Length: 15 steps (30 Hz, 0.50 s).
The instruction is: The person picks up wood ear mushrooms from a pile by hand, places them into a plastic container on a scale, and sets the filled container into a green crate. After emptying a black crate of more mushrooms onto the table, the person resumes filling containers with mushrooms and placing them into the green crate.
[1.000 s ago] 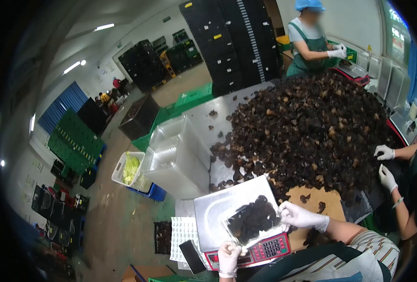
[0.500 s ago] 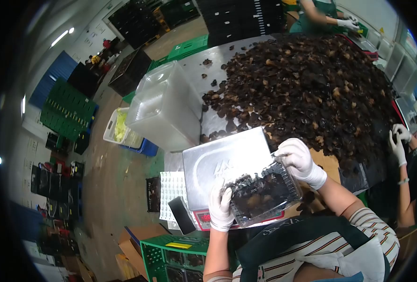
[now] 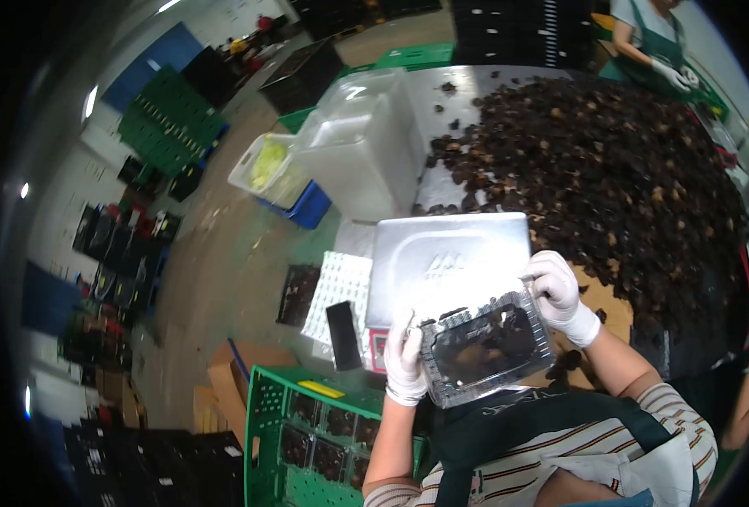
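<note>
A clear plastic clamshell box (image 3: 486, 348) with dark brown mushroom pieces inside is tilted in front of my apron. My left hand (image 3: 405, 365), in a white glove, grips its left edge. Gloved as well, my right hand (image 3: 555, 291) has its fingers closed on the upper right corner. The lid looks shut over the contents. Just beyond the box lies the metal plate of a weighing scale (image 3: 450, 253); the box and my left hand hide most of its red front panel. A large heap of dark mushrooms (image 3: 602, 152), like wood ear, covers the table further off.
Stacked clear plastic trays (image 3: 362, 152) stand left of the heap. A sticker sheet (image 3: 337, 287) and a black phone (image 3: 344, 336) lie left of the scale. A green crate (image 3: 260, 439) at lower left holds several filled boxes. Co-workers (image 3: 653, 46) stand at the table's far and right sides.
My view has swung rightward and down, showing more of the green crate. The box has tipped a little and sits closer to my body, still between both hands.
</note>
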Each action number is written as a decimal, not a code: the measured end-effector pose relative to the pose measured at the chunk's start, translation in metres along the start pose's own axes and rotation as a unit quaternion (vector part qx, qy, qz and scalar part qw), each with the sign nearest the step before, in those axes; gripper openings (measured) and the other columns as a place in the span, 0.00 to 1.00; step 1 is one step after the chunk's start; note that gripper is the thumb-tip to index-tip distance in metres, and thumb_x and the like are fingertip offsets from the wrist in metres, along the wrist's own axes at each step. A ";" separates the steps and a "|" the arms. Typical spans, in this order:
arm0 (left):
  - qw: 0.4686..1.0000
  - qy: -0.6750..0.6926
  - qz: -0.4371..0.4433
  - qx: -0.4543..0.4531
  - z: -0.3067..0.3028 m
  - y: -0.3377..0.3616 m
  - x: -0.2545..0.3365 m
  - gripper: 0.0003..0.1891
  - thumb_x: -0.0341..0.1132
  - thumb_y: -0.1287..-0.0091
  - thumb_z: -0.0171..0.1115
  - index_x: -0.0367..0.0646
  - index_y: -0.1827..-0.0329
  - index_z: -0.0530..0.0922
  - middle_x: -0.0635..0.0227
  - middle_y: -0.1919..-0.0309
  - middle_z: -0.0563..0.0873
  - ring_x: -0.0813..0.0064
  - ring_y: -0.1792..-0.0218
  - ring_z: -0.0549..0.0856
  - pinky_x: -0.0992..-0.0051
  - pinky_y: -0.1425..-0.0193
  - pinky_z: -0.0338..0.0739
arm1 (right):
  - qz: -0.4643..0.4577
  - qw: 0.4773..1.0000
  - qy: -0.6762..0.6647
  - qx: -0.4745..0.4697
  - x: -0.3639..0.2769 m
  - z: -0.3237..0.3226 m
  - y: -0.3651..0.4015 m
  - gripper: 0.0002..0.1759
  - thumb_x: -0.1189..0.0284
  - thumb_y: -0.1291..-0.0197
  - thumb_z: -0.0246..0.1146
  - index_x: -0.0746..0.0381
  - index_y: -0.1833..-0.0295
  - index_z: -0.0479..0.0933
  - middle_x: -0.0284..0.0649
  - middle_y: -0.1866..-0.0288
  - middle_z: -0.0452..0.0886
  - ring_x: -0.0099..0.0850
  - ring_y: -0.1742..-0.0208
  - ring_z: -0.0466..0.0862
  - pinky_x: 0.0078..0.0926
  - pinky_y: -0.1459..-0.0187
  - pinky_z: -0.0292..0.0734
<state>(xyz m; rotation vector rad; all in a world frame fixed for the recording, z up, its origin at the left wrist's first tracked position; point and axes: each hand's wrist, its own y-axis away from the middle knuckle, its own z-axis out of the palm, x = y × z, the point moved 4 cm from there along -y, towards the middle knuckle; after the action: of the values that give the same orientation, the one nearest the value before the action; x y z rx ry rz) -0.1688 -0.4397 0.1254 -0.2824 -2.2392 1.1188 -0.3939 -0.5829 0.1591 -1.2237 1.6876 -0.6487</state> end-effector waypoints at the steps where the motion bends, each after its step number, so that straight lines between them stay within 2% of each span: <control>1: 0.993 0.070 -0.076 0.052 -0.003 0.002 0.001 0.26 0.20 0.37 0.58 0.44 0.35 0.67 0.50 0.42 0.75 0.54 0.45 0.79 0.59 0.41 0.75 | 0.064 0.997 -0.015 -0.030 -0.001 0.007 0.001 0.14 0.81 0.53 0.68 0.59 0.72 0.67 0.40 0.63 0.81 0.37 0.62 0.80 0.33 0.60 0.75; 2: 0.974 0.133 -0.148 0.109 -0.004 0.008 0.004 0.24 0.23 0.34 0.57 0.37 0.34 0.66 0.52 0.42 0.75 0.59 0.44 0.77 0.62 0.37 0.72 | 0.170 0.978 -0.088 -0.077 -0.001 0.019 0.010 0.11 0.80 0.48 0.66 0.60 0.72 0.68 0.40 0.63 0.82 0.35 0.60 0.80 0.32 0.58 0.75; 3: 0.930 0.255 -0.246 0.096 0.001 0.022 0.007 0.25 0.32 0.33 0.55 0.40 0.32 0.64 0.56 0.42 0.76 0.61 0.43 0.77 0.62 0.35 0.70 | 0.271 0.940 -0.161 -0.132 -0.004 0.034 0.020 0.09 0.78 0.43 0.64 0.60 0.71 0.70 0.40 0.63 0.82 0.33 0.59 0.81 0.30 0.57 0.75; 4: 0.861 0.373 -0.334 0.090 0.009 0.041 0.014 0.27 0.40 0.31 0.53 0.43 0.31 0.63 0.59 0.42 0.76 0.62 0.42 0.76 0.61 0.33 0.67 | 0.301 0.873 -0.343 -0.174 -0.020 0.044 0.017 0.05 0.74 0.34 0.59 0.63 0.63 0.75 0.41 0.59 0.83 0.27 0.56 0.81 0.26 0.54 0.76; 5: 0.768 0.485 -0.409 0.087 0.018 0.059 0.023 0.29 0.49 0.30 0.51 0.46 0.29 0.61 0.63 0.41 0.76 0.63 0.42 0.76 0.61 0.31 0.65 | 0.273 0.858 -0.342 -0.270 -0.038 0.054 0.016 0.10 0.71 0.33 0.58 0.65 0.52 0.77 0.39 0.55 0.83 0.24 0.53 0.80 0.24 0.51 0.76; 7: 0.616 0.599 -0.481 0.173 0.017 0.059 0.037 0.32 0.60 0.31 0.50 0.51 0.31 0.63 0.68 0.45 0.77 0.67 0.43 0.76 0.62 0.32 0.67 | 0.272 0.830 -0.429 -0.230 -0.075 0.076 0.013 0.18 0.73 0.43 0.65 0.65 0.47 0.76 0.41 0.55 0.83 0.27 0.53 0.82 0.27 0.50 0.76; 8: 0.572 0.607 -0.488 0.256 0.008 0.044 0.042 0.31 0.62 0.32 0.50 0.53 0.34 0.67 0.71 0.50 0.79 0.70 0.46 0.78 0.63 0.36 0.71 | 0.206 0.854 -0.375 -0.297 -0.083 0.080 0.008 0.17 0.74 0.45 0.66 0.64 0.49 0.77 0.41 0.56 0.83 0.30 0.54 0.83 0.28 0.50 0.76; 9: 0.570 0.567 -0.512 0.302 -0.009 0.057 0.033 0.27 0.62 0.32 0.50 0.53 0.40 0.70 0.73 0.53 0.79 0.73 0.49 0.78 0.65 0.40 0.73 | 0.132 0.870 -0.321 -0.351 -0.091 0.084 0.004 0.16 0.75 0.48 0.67 0.63 0.52 0.77 0.41 0.57 0.83 0.33 0.54 0.83 0.29 0.50 0.75; 10: 0.564 0.528 -0.534 0.344 -0.033 0.072 0.021 0.25 0.62 0.31 0.50 0.53 0.45 0.73 0.75 0.55 0.78 0.76 0.52 0.78 0.67 0.44 0.74 | 0.074 0.853 -0.259 -0.447 -0.092 0.087 0.004 0.14 0.76 0.49 0.68 0.62 0.55 0.78 0.40 0.58 0.83 0.35 0.56 0.83 0.30 0.51 0.75; 11: 0.608 0.445 -0.550 0.361 -0.067 0.086 0.015 0.22 0.59 0.28 0.47 0.51 0.49 0.74 0.75 0.57 0.78 0.78 0.54 0.77 0.69 0.45 0.74 | 0.059 0.866 -0.326 -0.376 -0.097 0.087 0.000 0.11 0.76 0.49 0.67 0.60 0.59 0.77 0.39 0.60 0.83 0.39 0.58 0.83 0.32 0.53 0.75; 12: 0.642 0.354 -0.569 0.372 -0.101 0.101 0.009 0.20 0.56 0.26 0.45 0.50 0.52 0.76 0.75 0.59 0.77 0.79 0.56 0.76 0.71 0.47 0.74 | 0.066 0.863 -0.320 -0.385 -0.096 0.088 -0.001 0.10 0.76 0.49 0.67 0.60 0.59 0.77 0.39 0.60 0.83 0.39 0.58 0.83 0.32 0.53 0.74; 13: 0.710 0.225 -0.547 0.382 -0.139 0.122 0.001 0.21 0.54 0.25 0.45 0.45 0.50 0.76 0.72 0.61 0.78 0.79 0.57 0.76 0.75 0.47 0.73 | 0.075 0.861 -0.313 -0.393 -0.092 0.085 -0.003 0.10 0.76 0.49 0.67 0.60 0.59 0.77 0.39 0.60 0.83 0.38 0.58 0.83 0.32 0.54 0.74; 14: 0.663 0.283 -0.548 0.424 -0.170 0.124 0.007 0.24 0.51 0.25 0.47 0.37 0.43 0.74 0.67 0.55 0.80 0.76 0.53 0.77 0.76 0.44 0.71 | 0.085 0.858 -0.307 -0.402 -0.088 0.083 -0.002 0.10 0.75 0.49 0.67 0.60 0.59 0.77 0.39 0.61 0.83 0.38 0.59 0.83 0.32 0.54 0.74; 15: 0.681 0.213 -0.570 0.407 -0.206 0.160 0.000 0.25 0.52 0.26 0.50 0.39 0.42 0.74 0.67 0.52 0.81 0.73 0.51 0.79 0.72 0.43 0.73 | 0.087 0.865 -0.296 -0.396 -0.083 0.082 -0.001 0.10 0.75 0.48 0.66 0.61 0.59 0.78 0.40 0.61 0.83 0.39 0.59 0.83 0.32 0.54 0.74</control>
<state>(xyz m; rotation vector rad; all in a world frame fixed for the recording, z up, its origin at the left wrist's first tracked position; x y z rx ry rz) -0.0559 -0.2065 0.0947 0.9987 -0.8999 0.9802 -0.3129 -0.4989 0.1551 -1.5758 1.5109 0.5767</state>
